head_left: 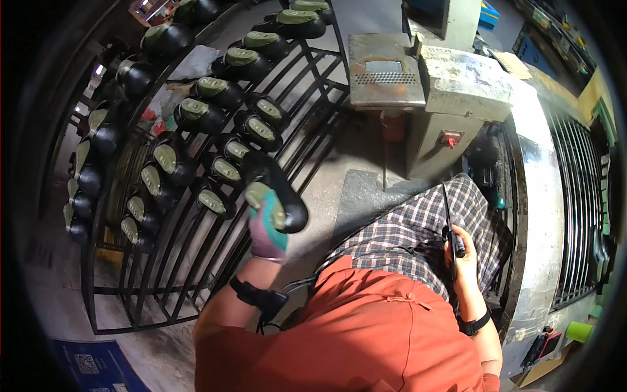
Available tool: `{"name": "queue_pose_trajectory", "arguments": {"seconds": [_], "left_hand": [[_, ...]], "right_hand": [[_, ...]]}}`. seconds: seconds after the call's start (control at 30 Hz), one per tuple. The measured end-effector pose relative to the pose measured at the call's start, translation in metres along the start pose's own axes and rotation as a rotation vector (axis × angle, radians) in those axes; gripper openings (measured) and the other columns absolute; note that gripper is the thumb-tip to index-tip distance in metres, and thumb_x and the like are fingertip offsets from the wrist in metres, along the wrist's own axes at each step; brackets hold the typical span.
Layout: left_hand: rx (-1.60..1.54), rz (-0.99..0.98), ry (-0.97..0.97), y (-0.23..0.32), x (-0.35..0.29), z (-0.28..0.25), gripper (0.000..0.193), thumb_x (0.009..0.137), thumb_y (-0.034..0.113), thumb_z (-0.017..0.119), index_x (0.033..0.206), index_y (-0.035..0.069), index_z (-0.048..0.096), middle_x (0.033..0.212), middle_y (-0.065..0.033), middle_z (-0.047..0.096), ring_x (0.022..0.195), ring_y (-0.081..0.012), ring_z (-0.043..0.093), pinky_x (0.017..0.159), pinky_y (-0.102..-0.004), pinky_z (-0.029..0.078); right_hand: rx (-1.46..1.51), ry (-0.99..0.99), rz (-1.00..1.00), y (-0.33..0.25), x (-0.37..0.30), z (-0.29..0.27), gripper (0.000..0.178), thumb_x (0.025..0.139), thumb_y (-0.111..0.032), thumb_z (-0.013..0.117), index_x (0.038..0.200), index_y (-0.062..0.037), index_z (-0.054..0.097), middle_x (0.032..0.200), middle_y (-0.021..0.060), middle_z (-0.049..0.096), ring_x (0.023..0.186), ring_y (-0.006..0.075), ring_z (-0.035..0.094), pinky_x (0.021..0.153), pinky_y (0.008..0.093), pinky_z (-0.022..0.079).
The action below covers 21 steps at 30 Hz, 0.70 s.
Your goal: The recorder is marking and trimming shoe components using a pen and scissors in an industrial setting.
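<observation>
My left hand (266,236), in a pink and teal glove, is closed on a black shoe (295,208) with an olive-green sole, at the near right side of a black metal rack (145,325). The gloved fingers lie across the sole. Over my right thigh, my bare right hand (462,258) grips a black-handled tool (447,208) with a long, thin, dark pointed blade directed away from me. Whether it is a knife or scissors I cannot tell. Several similar shoes (199,114) stand in rows on the rack, soles facing up.
Ahead stands a grey machine (467,78) with a perforated metal plate (388,98) and a red switch (450,139). To my right are a worn metal cabinet edge (532,173) and a barred grille (571,215). A green cup-like object (578,332) is at the lower right.
</observation>
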State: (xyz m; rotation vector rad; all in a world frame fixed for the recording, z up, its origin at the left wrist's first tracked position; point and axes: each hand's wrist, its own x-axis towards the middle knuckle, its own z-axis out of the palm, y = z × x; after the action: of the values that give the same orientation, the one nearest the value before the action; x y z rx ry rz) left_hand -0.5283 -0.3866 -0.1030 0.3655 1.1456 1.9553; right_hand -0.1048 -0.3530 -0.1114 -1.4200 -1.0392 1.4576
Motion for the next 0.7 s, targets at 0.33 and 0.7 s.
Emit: {"name": "queue_pose_trajectory", "arguments": {"seconds": [0.33,0.7], "left_hand": [[-0.119,0.24,0.383,0.071,0.036,-0.095,0.039,0.088,0.02,0.065,0.121,0.002,0.057,0.115,-0.0112,0.061,0.102,-0.0252,0.061,0.091,-0.0394,0.05],[0.342,0.308,0.708,0.118,0.07,-0.323,0.05,0.078,0.028,0.076,0.119,0.006,0.058,0.103,-0.0085,0.063,0.081,-0.0221,0.064,0.069,-0.036,0.053]], "right_hand": [[-0.047,0.0,0.065,-0.019,-0.013,0.021,0.041,0.083,0.0,0.065,0.122,-0.0091,0.056,0.078,-0.0041,0.058,0.064,0.0017,0.05,0.057,0.0172,0.037],[0.014,0.055,0.16,-0.027,-0.036,0.025,0.063,0.068,0.02,0.051,0.124,-0.0072,0.055,0.113,0.0003,0.055,0.095,0.008,0.056,0.086,0.02,0.048]]}}
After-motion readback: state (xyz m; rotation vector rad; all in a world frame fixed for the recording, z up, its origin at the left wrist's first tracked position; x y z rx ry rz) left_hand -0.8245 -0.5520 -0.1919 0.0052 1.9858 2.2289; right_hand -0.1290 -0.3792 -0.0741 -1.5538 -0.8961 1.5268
